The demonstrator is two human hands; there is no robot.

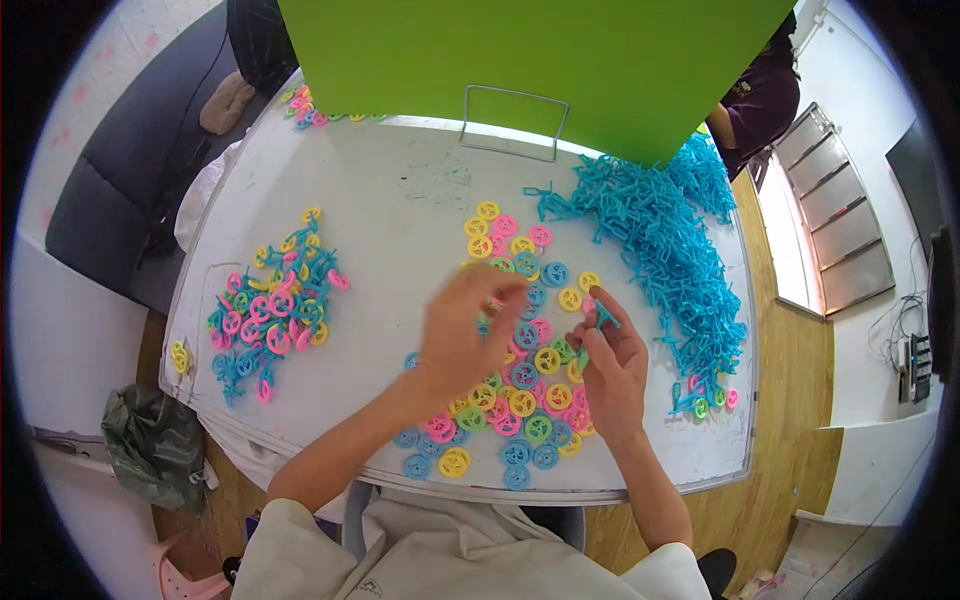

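Your right hand (pixel 617 368) pinches one blue part (pixel 607 317) at the fingertips, above the loose coloured wheels (pixel 522 403); your left hand (pixel 462 325) blurs over those wheels, and whether it grips anything cannot be told. On the white table (pixel 380 240), one heap of blue parts (pixel 665 245) lies right, one heap of wheeled pieces (pixel 283 302) left, both too crowded to count; one dark green bag (pixel 150 442) hides its contents

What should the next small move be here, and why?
Perhaps the left grip should take a wheel: the right grip holds a blue piece, loose wheels lie nearby, and the left pile seems to join both. Blur hides whether the left holds anything.
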